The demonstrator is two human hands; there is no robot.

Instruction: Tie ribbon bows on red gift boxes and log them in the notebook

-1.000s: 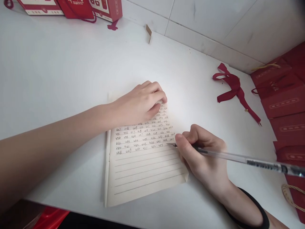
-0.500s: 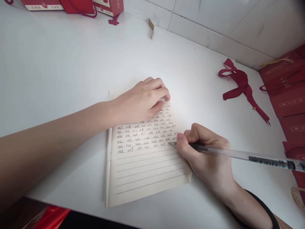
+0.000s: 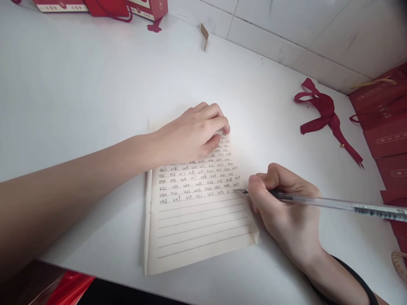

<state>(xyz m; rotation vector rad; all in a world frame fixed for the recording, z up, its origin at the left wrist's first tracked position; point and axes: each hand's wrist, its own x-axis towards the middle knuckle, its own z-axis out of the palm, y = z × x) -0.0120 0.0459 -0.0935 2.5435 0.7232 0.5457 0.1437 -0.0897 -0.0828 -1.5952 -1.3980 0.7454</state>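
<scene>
A lined notebook (image 3: 203, 237) lies on the white table, its upper rows filled with handwritten numbers and its lower lines blank. Across the top of the page rests my left hand (image 3: 202, 129), palm down, with loosely bent fingers and nothing held; it covers part of the writing. My right hand (image 3: 286, 212) pinches a clear-barrelled pen (image 3: 333, 202) with a dark grip. The pen's tip is at the page's right side, just past "453" and a small fresh mark in the last written row.
Dark red ribbon (image 3: 324, 110) lies loose on the table (image 3: 79, 84) at the right. Red boxes (image 3: 384, 114) stand along the right side, and more red packaging (image 3: 152, 8) is at the back left. Near the tiled wall (image 3: 270, 38) sits a small brown folded piece (image 3: 204, 36).
My right hand and the pen have moved slightly right along the row, and a small mark now follows "453". The left hand stays on the page. The whole view has shifted a little.
</scene>
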